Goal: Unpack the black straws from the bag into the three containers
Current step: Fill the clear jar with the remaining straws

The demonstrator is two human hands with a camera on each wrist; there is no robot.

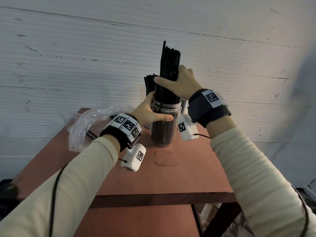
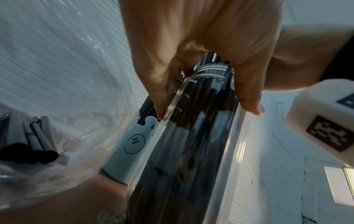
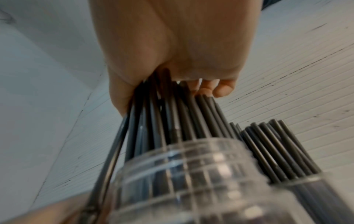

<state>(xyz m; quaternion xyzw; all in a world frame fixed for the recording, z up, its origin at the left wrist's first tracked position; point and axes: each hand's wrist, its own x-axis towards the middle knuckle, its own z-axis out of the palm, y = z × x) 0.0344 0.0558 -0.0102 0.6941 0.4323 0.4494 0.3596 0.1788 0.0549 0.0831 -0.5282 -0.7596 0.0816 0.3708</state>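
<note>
Right hand [image 1: 182, 83] grips light, springy straws [image 1: 168, 72] mid-length; left hand [image 1: 150, 112] clasps the probably slick jar [image 1: 165, 130].

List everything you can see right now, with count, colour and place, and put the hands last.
straw bundle: one bunch, black, standing in the clear jar, tops gripped.
clear jar: one, transparent, upright on the table's far half.
second container: one, clear, beside the jar, holding black straws.
white container: one, white with a smiley face, behind the jar, holding black straws.
plastic bag: one, clear, crumpled at the table's far left, a few straws still inside.
table: one, reddish brown, against the white wall.
left hand: grips the jar near its rim.
right hand: wraps round the straw bundle above the jar.
</note>
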